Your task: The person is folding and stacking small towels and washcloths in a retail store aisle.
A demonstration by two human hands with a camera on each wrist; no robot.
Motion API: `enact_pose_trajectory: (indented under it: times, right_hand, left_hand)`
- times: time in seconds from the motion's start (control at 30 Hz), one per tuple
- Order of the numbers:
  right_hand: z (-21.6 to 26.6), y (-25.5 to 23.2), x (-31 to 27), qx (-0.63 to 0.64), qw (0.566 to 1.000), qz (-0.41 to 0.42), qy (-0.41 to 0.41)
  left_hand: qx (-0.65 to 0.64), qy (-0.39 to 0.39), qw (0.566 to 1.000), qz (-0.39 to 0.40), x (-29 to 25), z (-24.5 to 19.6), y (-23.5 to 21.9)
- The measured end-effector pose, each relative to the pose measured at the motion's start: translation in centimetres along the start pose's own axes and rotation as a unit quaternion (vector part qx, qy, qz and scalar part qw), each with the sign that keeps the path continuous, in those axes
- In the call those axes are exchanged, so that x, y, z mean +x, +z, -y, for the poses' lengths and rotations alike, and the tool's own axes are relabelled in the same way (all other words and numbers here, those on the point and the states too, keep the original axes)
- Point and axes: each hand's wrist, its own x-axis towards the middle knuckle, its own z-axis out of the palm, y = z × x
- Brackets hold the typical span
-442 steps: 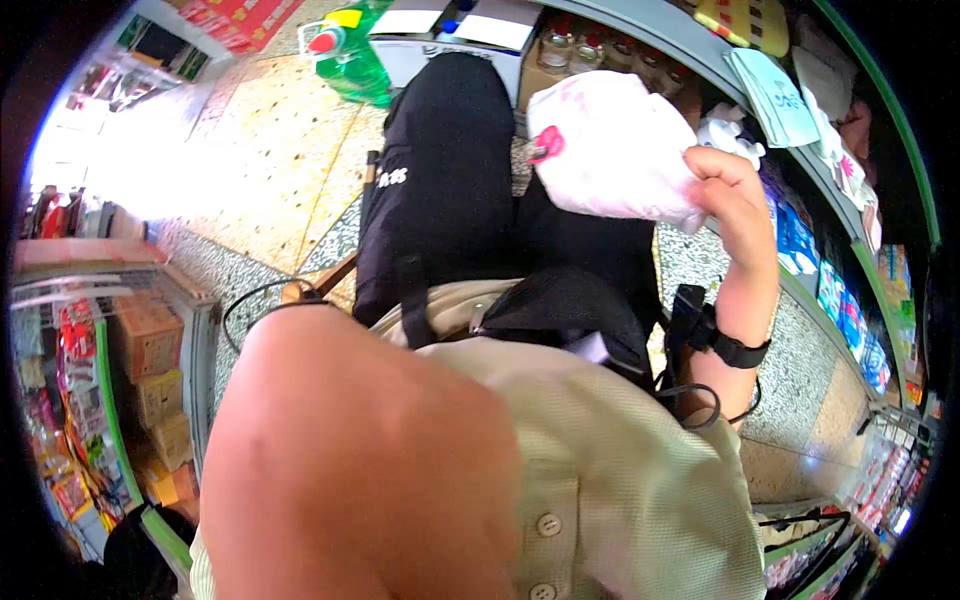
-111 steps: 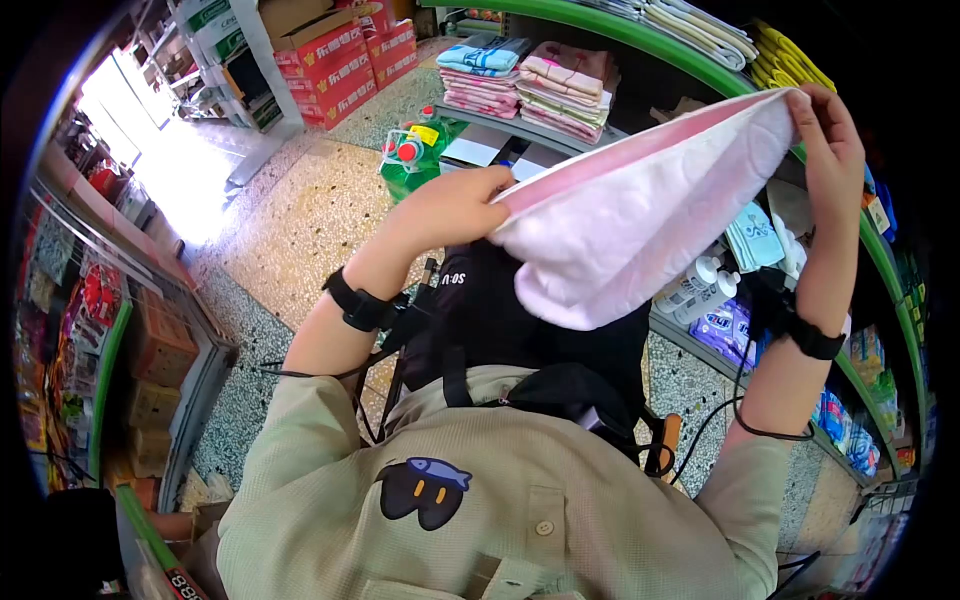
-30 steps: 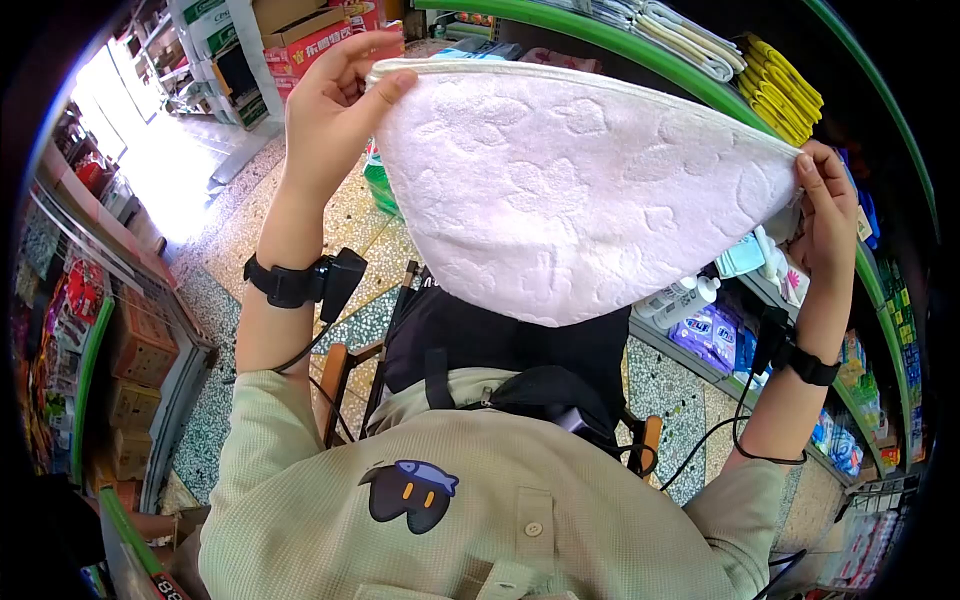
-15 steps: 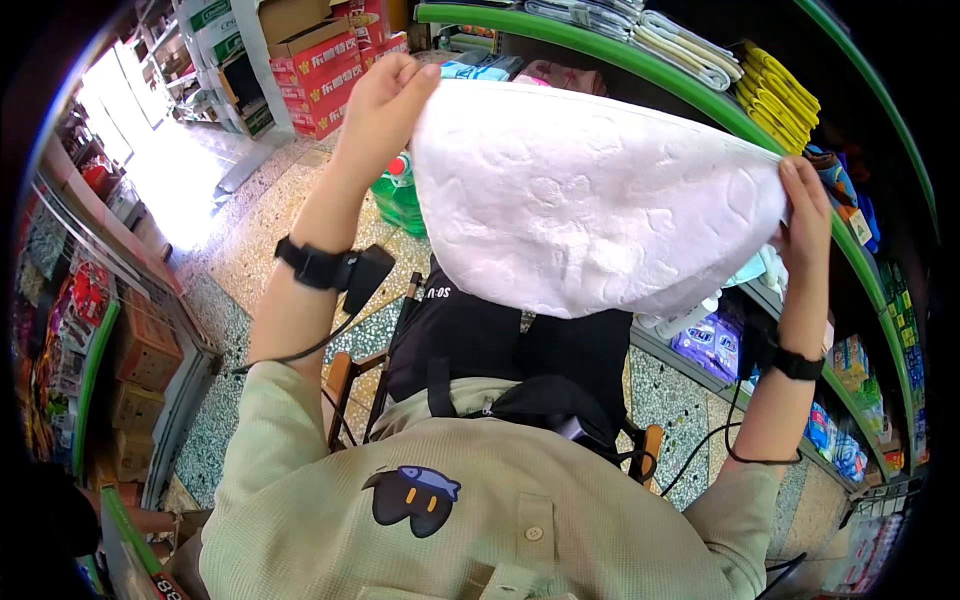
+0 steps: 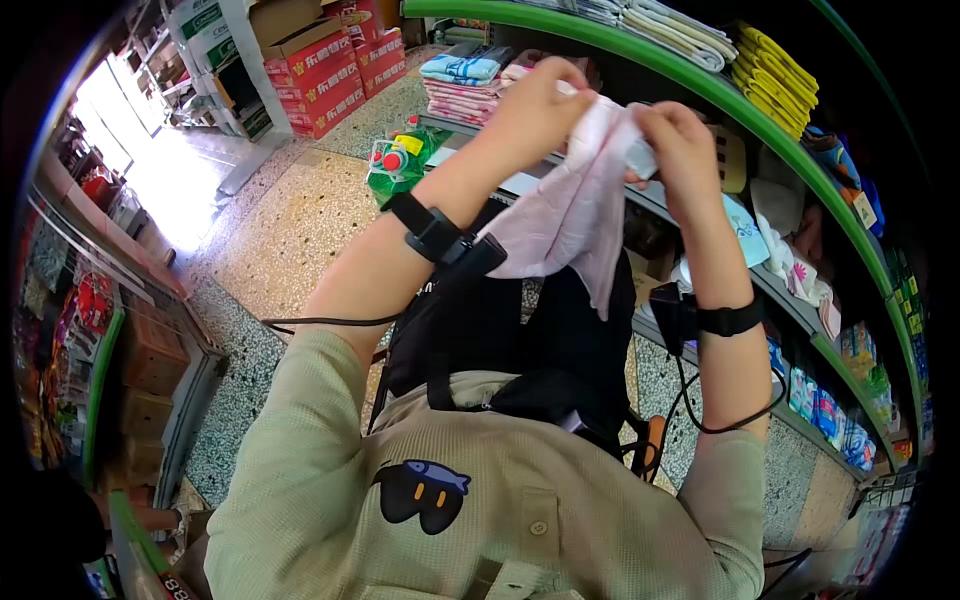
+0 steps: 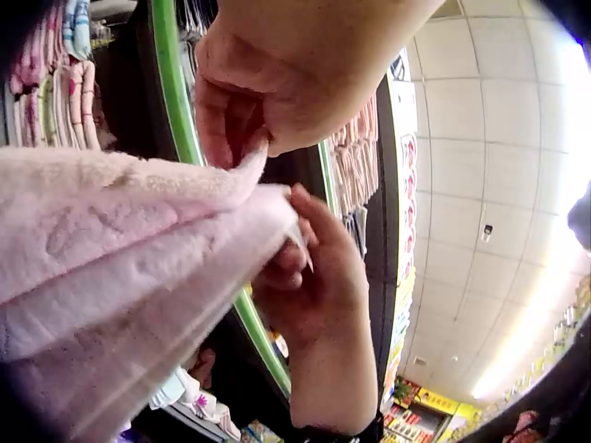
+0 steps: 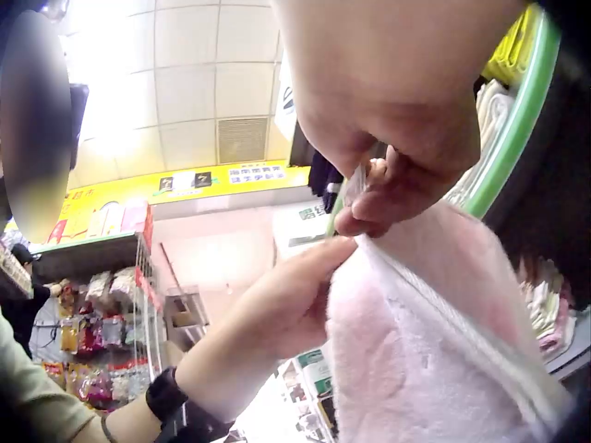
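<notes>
A pale pink towel (image 5: 565, 225) with an embossed pattern and a white edge hangs in folds over the person's lap. My left hand (image 5: 535, 115) pinches its top edge, and my right hand (image 5: 685, 165) grips another part of that edge close by. In the left wrist view the towel (image 6: 120, 249) spreads to the left from the fingers of both hands. The right wrist view has the right hand (image 7: 397, 129) above the towel (image 7: 416, 341), with a small whitish piece between its fingertips. The left hand (image 7: 268, 300) is just below it there.
Folded towels (image 5: 462, 85) lie stacked on the shelf ahead, under a green shelf edge (image 5: 600, 40). Yellow folded cloths (image 5: 775, 80) are at upper right. Green bottles (image 5: 395, 165) stand on the floor by the knees. Red cartons (image 5: 320, 90) are farther back; a stocked rack (image 5: 80, 350) is at left.
Earlier the hands held the towel stretched wide between them. Now they have come together in the middle, and the towel hangs bunched and narrower.
</notes>
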Motion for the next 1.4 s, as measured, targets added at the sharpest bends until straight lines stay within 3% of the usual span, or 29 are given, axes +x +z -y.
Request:
enact_pose_trajectory:
  times: [0.07,0.17,0.27,0.47,0.6,0.7,0.73,0.87,0.97,1.0,1.1,1.13,1.23,1.4]
  right_hand:
    - [-0.5,1.3,0.2,-0.074,0.996,0.007,-0.041]
    - [-0.6,1.3,0.5,-0.074,0.996,0.007,-0.043]
    - [-0.4,1.0,0.1,-0.106,0.994,0.011,-0.002]
    - [-0.3,1.9,-0.4,-0.007,0.999,0.033,-0.009]
    - [-0.2,1.4,-0.5,-0.016,0.998,0.062,-0.009]
    - [0.0,0.5,-0.2,0.032,0.993,0.111,-0.012]
    - [0.2,0.2,-0.2,0.026,0.99,0.137,0.0]
    - [0.8,-1.1,-0.1,-0.008,0.989,0.137,-0.049]
    - [0.5,-3.9,1.2,-0.185,0.957,0.1,-0.201]
    - [0.4,-4.9,1.4,-0.175,0.965,0.13,-0.149]
    - [0.1,-6.3,1.1,-0.198,0.947,0.193,-0.164]
    - [0.0,-6.6,0.7,-0.201,0.957,0.191,-0.089]
    - [-0.1,-6.0,-0.2,-0.233,0.952,0.164,-0.116]
    - [0.2,-5.1,0.0,-0.194,0.948,0.213,-0.135]
  left_hand:
    - [0.108,0.066,0.992,0.016,-0.8,-1.6,0.8]
    - [0.112,0.016,0.992,0.055,-0.9,-2.3,0.4]
    - [0.062,0.075,0.995,-0.004,-0.4,-0.6,0.6]
    - [0.063,0.083,0.995,-0.011,-0.5,-1.0,1.0]
    - [0.022,0.028,0.998,0.061,-1.1,-2.0,0.3]
    - [-0.088,0.021,0.987,0.132,-1.1,-2.0,-0.2]
    - [-0.063,-0.003,0.987,0.147,-1.3,-2.4,-0.6]
    - [-0.046,0.041,0.991,0.122,-0.9,-1.7,-1.0]
    - [-0.135,0.053,0.982,0.124,-0.8,-1.8,-2.3]
    - [-0.17,0.054,0.978,0.112,-0.8,-2.1,-2.7]
    - [-0.212,0.078,0.97,0.093,-0.7,-2.1,-3.7]
    - [-0.213,0.077,0.97,0.09,-0.7,-2.2,-4.0]
    - [-0.212,0.087,0.969,0.094,-1.0,-2.6,-4.9]
    - [-0.209,0.108,0.966,0.103,-0.8,-2.3,-5.2]
